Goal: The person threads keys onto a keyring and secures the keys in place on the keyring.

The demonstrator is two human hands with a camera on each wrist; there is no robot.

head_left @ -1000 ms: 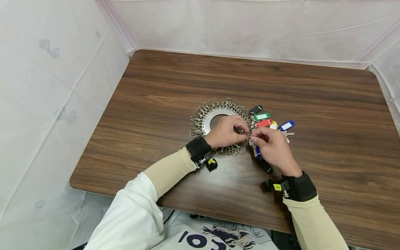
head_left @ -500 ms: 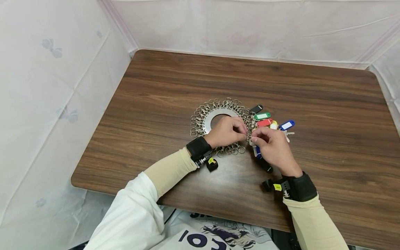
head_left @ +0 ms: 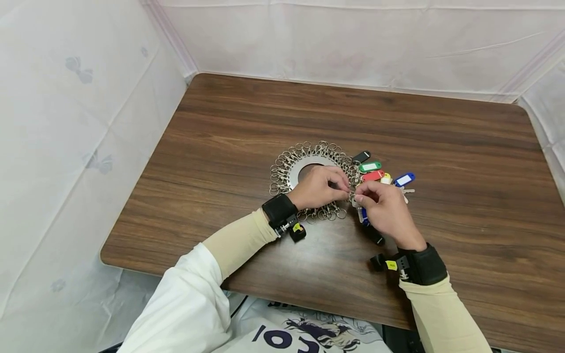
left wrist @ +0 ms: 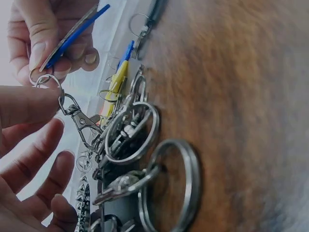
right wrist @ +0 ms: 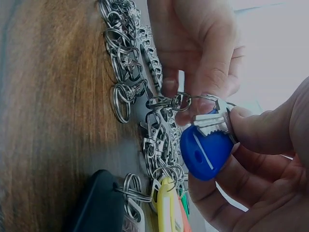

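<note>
A flat metal disc (head_left: 290,172) lies mid-table, rimmed with several snap clips and split rings (head_left: 328,213). My left hand (head_left: 346,191) rests over its right side and pinches one snap clip (left wrist: 77,121) between thumb and finger. My right hand (head_left: 358,197) meets it and pinches a key (right wrist: 212,123) with a blue tag (right wrist: 207,150); its split ring (right wrist: 203,99) touches the clip's swivel eye (right wrist: 181,101). Black (head_left: 361,156), green (head_left: 370,166), red (head_left: 372,175), yellow (head_left: 386,179) and blue (head_left: 404,179) tags fan out on the disc's right.
The brown wooden table (head_left: 247,117) is walled by white fabric (head_left: 66,122) at the left, back and right. Another black tag (head_left: 375,236) lies under my right wrist. Each wrist wears a black strap with a camera (head_left: 295,229).
Both hands keep the same pinch at the same spot. Only the head view has shifted slightly.
</note>
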